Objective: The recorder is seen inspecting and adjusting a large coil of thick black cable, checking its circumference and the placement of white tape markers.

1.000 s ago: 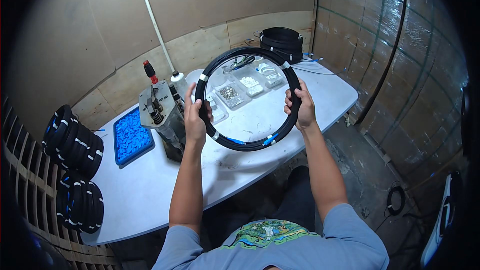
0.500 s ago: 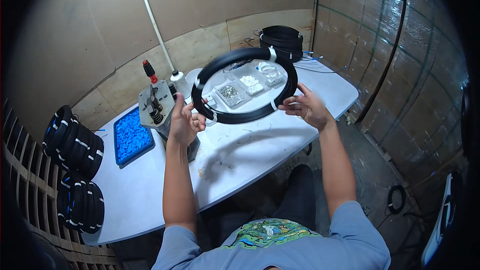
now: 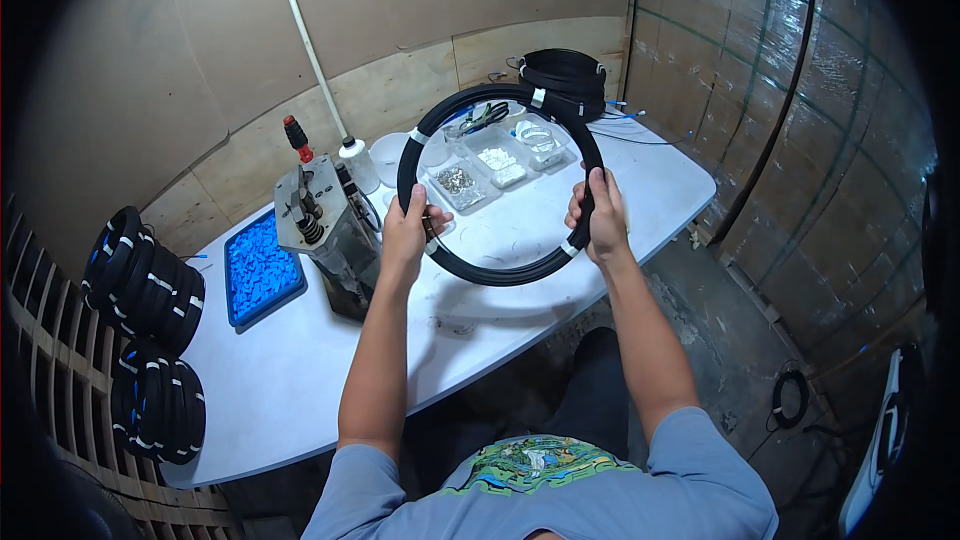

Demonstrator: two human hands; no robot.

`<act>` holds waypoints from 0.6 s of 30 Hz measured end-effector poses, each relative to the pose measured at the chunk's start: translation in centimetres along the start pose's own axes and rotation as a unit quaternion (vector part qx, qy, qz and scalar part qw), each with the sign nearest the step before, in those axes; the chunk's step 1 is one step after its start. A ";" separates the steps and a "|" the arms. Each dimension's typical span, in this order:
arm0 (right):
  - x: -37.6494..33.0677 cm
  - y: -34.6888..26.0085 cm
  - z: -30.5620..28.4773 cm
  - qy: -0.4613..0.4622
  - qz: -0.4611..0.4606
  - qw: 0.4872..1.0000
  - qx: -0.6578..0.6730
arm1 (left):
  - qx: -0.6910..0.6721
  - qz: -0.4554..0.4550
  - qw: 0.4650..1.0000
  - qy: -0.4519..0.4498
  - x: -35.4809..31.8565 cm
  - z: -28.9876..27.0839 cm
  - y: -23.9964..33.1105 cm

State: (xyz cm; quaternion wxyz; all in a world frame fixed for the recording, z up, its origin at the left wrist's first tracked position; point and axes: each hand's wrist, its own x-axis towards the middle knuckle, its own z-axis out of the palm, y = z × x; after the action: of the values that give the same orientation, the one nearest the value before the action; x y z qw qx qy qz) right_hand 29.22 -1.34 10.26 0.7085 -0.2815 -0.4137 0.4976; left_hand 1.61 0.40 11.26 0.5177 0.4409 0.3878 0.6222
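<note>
Raised above the table is a coil of black cable point(image 3: 503, 277), bound at several spots with white tape. My left hand point(image 3: 408, 230) grips its left side, the thumb laid along the near face and the fingers curled behind. On the right side my right hand point(image 3: 601, 216) is closed round the coil, thumb upward. Through the ring I see a clear tray of small metal parts point(image 3: 458, 187) and another clear tray with white pieces point(image 3: 500, 168).
A metal press point(image 3: 335, 240) with a red-black handle stands left, beside a blue tray of small blue parts point(image 3: 265, 270). More black cable coils point(image 3: 158, 410) are stacked at the left edge; another stack point(image 3: 562, 80) sits at the back. One coil point(image 3: 790, 398) lies on the floor.
Both hands have closed on the coil, where before they were loosely beside it with fingers apart. The blurred, tilted coil now faces me more squarely and hangs a little lower.
</note>
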 end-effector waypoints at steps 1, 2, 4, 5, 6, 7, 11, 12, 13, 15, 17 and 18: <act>-0.3 0.1 1.0 0.022 0.001 1.000 0.010 | 0.018 0.017 0.999 0.027 0.4 -0.2 -0.3; -0.6 0.2 1.5 0.021 0.002 1.000 0.011 | 0.037 0.034 0.997 0.053 0.8 -0.3 -0.5; -1.3 0.3 2.1 0.015 -0.001 1.000 -0.009 | 0.072 0.029 0.994 0.072 0.9 -0.6 -0.6; -1.4 0.3 2.5 0.023 -0.004 1.000 -0.016 | 0.107 0.024 0.990 0.089 0.8 -0.6 -0.6; -1.5 0.0 2.5 0.023 -0.003 1.000 -0.016 | 0.107 0.024 0.990 0.089 0.6 -0.4 -0.5; -1.6 -0.2 2.5 0.019 0.003 1.000 -0.021 | 0.103 0.027 0.990 0.097 0.3 -0.2 -0.5; -1.3 -0.9 2.5 0.011 0.020 1.000 -0.005 | 0.099 0.025 0.989 0.111 -0.2 0.4 0.4; -1.3 -1.0 2.5 0.006 0.025 1.000 0.006 | 0.099 0.025 0.989 0.112 -0.3 0.3 0.4; -1.3 -1.0 2.6 0.005 0.025 1.000 0.006 | 0.094 0.034 0.989 0.113 -0.2 0.3 0.4; -1.3 -0.9 2.8 0.023 0.019 0.999 0.023 | 0.089 0.044 0.988 0.116 -0.2 0.3 0.5; -1.2 -0.7 2.5 0.015 0.016 0.999 0.037 | 0.081 0.051 0.990 0.101 -0.4 0.4 0.8; -1.1 -0.6 2.3 0.006 0.015 0.999 0.051 | 0.081 0.051 0.990 0.100 -0.4 0.5 0.8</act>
State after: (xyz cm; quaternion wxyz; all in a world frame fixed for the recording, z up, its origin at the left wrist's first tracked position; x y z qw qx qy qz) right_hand 27.37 -2.57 11.54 0.7167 -0.2543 -0.3794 0.5270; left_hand 1.86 -0.10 12.14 0.4066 0.4360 0.4637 0.6554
